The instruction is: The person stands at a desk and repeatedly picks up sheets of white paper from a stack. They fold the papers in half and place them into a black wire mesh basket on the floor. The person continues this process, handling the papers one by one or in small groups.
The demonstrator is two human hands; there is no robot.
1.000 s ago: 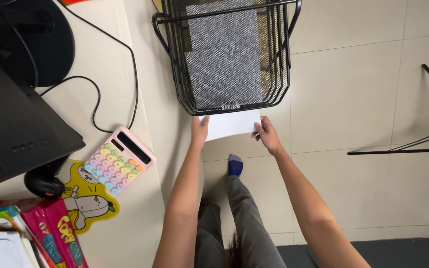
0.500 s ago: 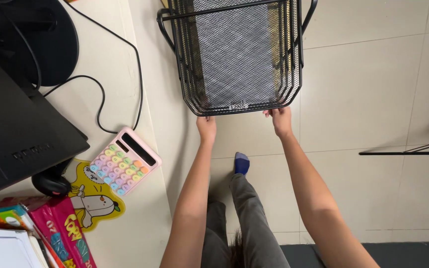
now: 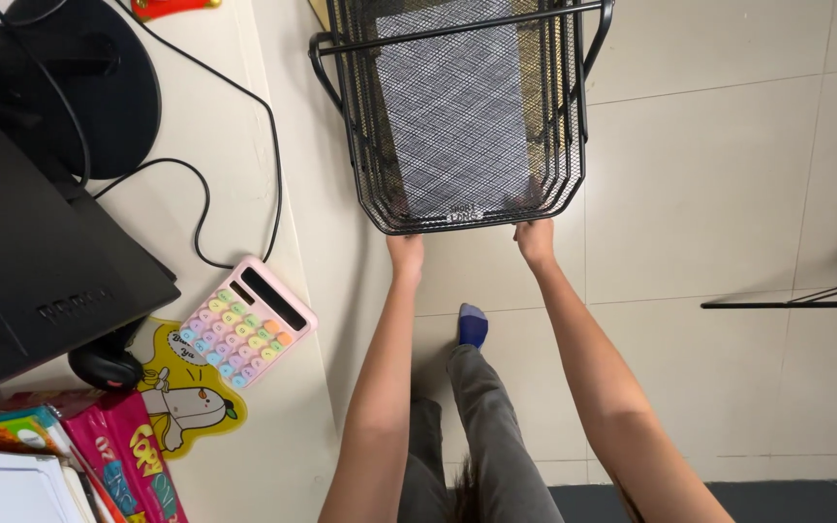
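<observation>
The left hand and the right hand both reach forward under the front edge of the black wire-mesh stacked paper tray, with their fingertips tucked out of sight beneath its lowest rim. Whether the fingers grip the mesh or only press against it, I cannot tell, as the tray hides them. The left hand sits near the tray's front left corner and the right hand near its front right corner.

The tray stands on the pale tiled floor, just beside the edge of the cream desk, and a white sheet of paper shows through the mesh inside it. Below the hands, between the 2 forearms, a grey trouser leg ends in a foot in a blue-toed sock.

On the desk to the left lies a pink calculator with pastel round keys, touching a yellow cartoon dog mat. A black computer mouse rests on that mat's upper left part. A black monitor and its round black stand fill the upper left, with a black cable curving past them. A black tripod leg lies on the floor at the far right.
</observation>
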